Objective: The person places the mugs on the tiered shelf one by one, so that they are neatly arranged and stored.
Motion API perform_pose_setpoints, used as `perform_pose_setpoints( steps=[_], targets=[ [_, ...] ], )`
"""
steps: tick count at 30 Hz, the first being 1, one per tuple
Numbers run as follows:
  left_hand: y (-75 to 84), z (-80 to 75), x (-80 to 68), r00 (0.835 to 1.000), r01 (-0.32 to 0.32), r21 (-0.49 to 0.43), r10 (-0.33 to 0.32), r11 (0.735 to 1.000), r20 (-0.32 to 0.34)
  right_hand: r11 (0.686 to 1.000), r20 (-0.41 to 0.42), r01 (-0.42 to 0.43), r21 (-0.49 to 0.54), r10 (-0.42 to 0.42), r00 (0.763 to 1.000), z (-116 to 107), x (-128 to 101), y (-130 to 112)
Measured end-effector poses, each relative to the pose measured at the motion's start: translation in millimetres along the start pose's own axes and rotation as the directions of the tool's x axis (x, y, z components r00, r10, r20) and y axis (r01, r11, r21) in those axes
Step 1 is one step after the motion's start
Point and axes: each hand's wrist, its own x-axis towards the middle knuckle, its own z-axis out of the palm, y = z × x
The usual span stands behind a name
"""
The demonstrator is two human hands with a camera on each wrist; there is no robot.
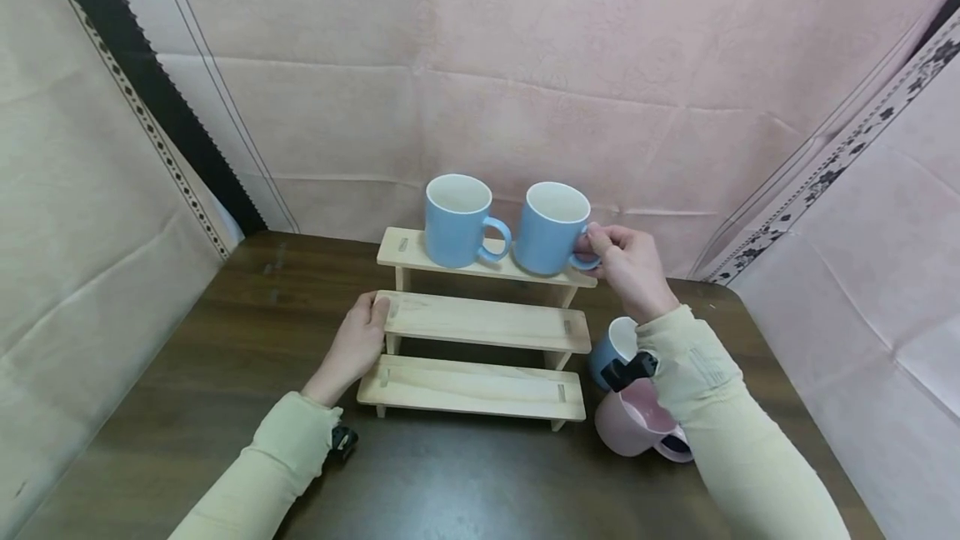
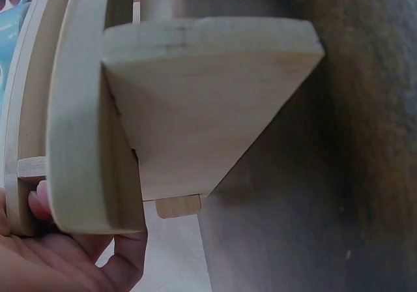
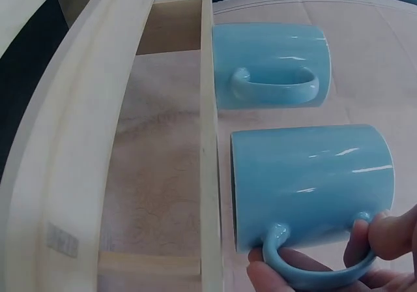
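A three-step wooden rack (image 1: 480,323) stands on the dark table (image 1: 225,373). Two light blue mugs stand upright on its top step, one at the left (image 1: 457,220) and one at the right (image 1: 552,228). My right hand (image 1: 626,261) pinches the handle of the right blue mug (image 3: 313,181), which sits on the top step beside the other mug (image 3: 273,64). My left hand (image 1: 360,340) holds the left end of the middle step, with its fingers (image 2: 98,259) curled round the rack's side piece (image 2: 78,142).
A blue mug (image 1: 611,348) and a pink mug (image 1: 637,423) stand on the table right of the rack, partly hidden under my right sleeve. Pink cloth walls close in the back and both sides. Bare table lies at the front and left.
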Motion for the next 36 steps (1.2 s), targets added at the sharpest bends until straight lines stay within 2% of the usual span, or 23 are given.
perform_pose_setpoints(
  steps=[13,22,36],
  targets=[
    [-1.6,0.6,0.6,1.0,-0.01,0.01,0.01,1.0,-0.003,0.999,0.009,-0.028,-0.028,0.028,1.0,5.5,7.3,7.2],
    [0.1,0.8,-0.3,1.0,-0.011,0.01,0.011,1.0,-0.009,0.999,0.024,0.006,-0.043,-0.005,1.0,4.8,7.2,10.3],
    [1.3,-0.2,-1.0,1.0,-0.003,0.013,0.003,1.0,-0.005,0.998,0.043,0.003,-0.06,-0.001,0.999,2.6,5.7,10.0]
  ],
)
